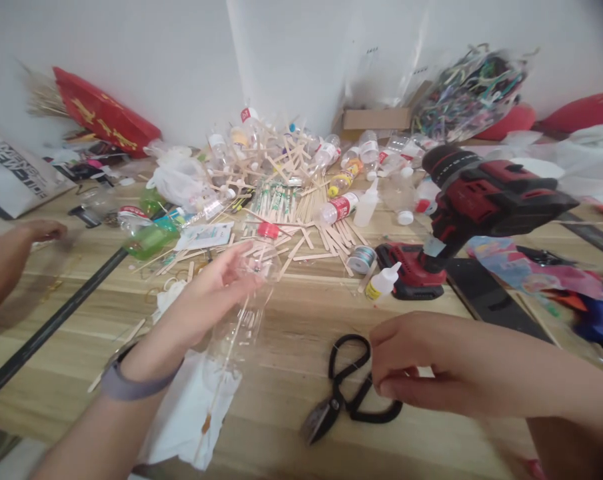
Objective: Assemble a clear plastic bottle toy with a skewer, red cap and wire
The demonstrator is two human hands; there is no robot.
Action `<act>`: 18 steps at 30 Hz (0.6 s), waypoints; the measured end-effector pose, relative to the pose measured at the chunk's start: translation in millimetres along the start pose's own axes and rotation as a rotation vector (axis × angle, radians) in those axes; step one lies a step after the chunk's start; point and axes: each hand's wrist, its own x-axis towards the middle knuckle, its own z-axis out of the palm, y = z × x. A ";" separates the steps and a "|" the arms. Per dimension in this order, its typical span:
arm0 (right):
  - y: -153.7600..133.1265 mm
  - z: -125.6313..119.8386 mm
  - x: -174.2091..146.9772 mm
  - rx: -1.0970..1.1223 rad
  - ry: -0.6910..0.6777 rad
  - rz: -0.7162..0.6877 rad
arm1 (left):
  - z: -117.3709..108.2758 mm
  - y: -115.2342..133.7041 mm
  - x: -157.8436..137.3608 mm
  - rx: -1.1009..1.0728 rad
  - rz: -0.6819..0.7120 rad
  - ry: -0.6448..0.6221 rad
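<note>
My left hand (pixel 226 280) is closed around the neck of a clear plastic bottle (pixel 244 313) with a red cap (pixel 268 231). The bottle slants down towards me, and a thin stick shows at or through it, ending over a white tissue (pixel 191 413). My right hand (pixel 411 363) hovers at the handles of black-handled scissors (pixel 336 403), its fingers curled together. It overlaps one handle loop in the view; whether it touches the loop or pinches something small cannot be made out. The scissors lie on the wooden table (pixel 276 427).
A red cordless drill (pixel 481 200) stands at right beside a glue bottle (pixel 382 281) and a spool (pixel 361 259). Wooden sticks (pixel 326 243) and plastic bottles are heaped behind. At left, another person's hand (pixel 41 231) is near a long dark strip (pixel 66 317).
</note>
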 end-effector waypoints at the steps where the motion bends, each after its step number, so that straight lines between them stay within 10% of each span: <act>1: 1.6 -0.4 -2.3 -0.019 0.005 0.025 | -2.5 1.1 2.7 -0.077 -0.009 -0.003; 10: 19.3 -11.1 -29.6 -0.089 0.231 0.220 | -12.8 -19.3 6.3 -0.593 -0.080 -0.103; 18: 52.6 -2.7 -46.1 -0.127 0.604 0.357 | -15.8 -32.2 4.7 -0.881 -0.188 0.061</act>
